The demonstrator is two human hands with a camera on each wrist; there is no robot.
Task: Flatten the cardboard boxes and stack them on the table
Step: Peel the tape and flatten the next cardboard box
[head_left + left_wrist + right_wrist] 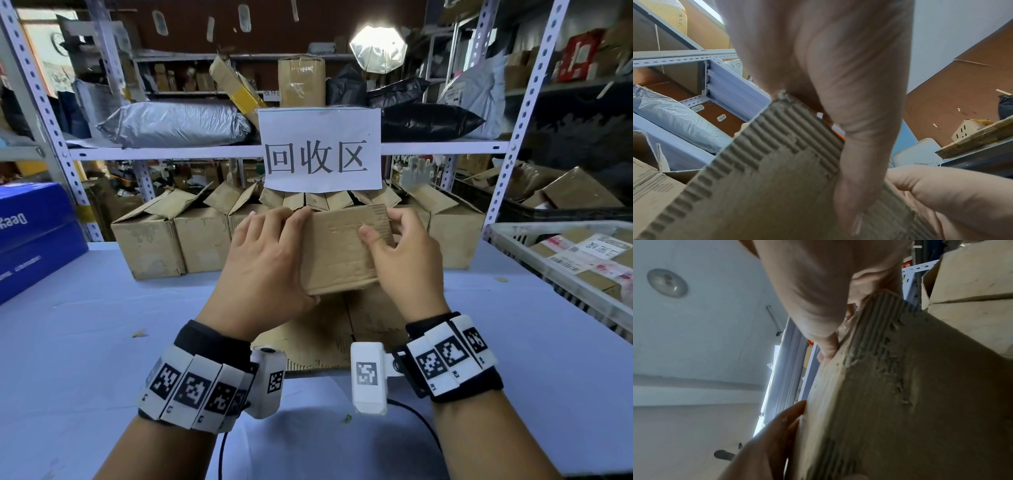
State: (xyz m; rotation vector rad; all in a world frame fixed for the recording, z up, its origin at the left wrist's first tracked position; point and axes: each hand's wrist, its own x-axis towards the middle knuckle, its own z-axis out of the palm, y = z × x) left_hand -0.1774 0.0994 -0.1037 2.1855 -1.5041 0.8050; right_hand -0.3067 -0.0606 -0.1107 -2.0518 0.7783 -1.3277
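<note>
While both hands were up over the blue table [102, 308], a small cardboard box [339, 253] sat gripped between them, lifted clear of the surface. The left hand [267, 263] clasped the box's left side, fingers wrapped over the top far edge and thumb tucked under the near bottom corner. The right hand [400, 260] clamped the right side, thumb pressed on the facing panel, fingers curled around a torn strip where the corrugated ribs lay bare. From the left wrist view, the thumb [857, 162] ran right along that ribbed surface; from the right wrist view, the same stripped ribbing showed beside the grasping fingers [828, 347]. Directly below the held box, flattened cardboard [342, 335] lay on the table, nearly touching the wrists' cameras. Behind, a row of open boxes [178, 240] stood along the table's far edge, flaps up, under a white paper sign [320, 149] taped to the shelf. A white basket [548, 260] of labelled parcels sat off to the right, a blue carton [34, 236] to the left.
</note>
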